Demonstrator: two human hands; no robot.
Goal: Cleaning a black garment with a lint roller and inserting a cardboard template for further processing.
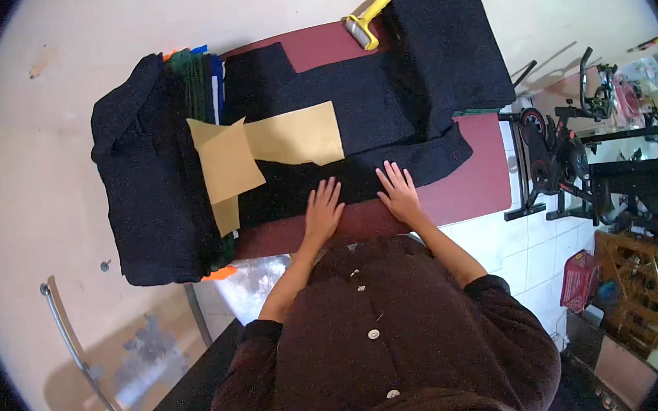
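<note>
My left hand (pixel 323 208) lies flat on the near edge of a dark fabric piece (pixel 373 172), fingers stretched out. Beside it on the right, my right hand (pixel 400 193) rests on the same cloth with its fingers spread. Neither holds anything. The dark cloth is spread along a maroon table (pixel 457 198). Beyond the left hand lie tan pattern pieces: a long one (pixel 299 134) on the dark cloth and a shorter one (pixel 231 161) overlapping its left end.
A tall stack of folded dark fabric (pixel 146 174) fills the table's left end, green and blue cloth (pixel 197 84) beside it. Another dark pile (pixel 452 46) stands at the far right. Near it lies a yellow-handled roller (pixel 365 26). An exercise bike (pixel 555 150) and pink basket (pixel 580 281) stand right.
</note>
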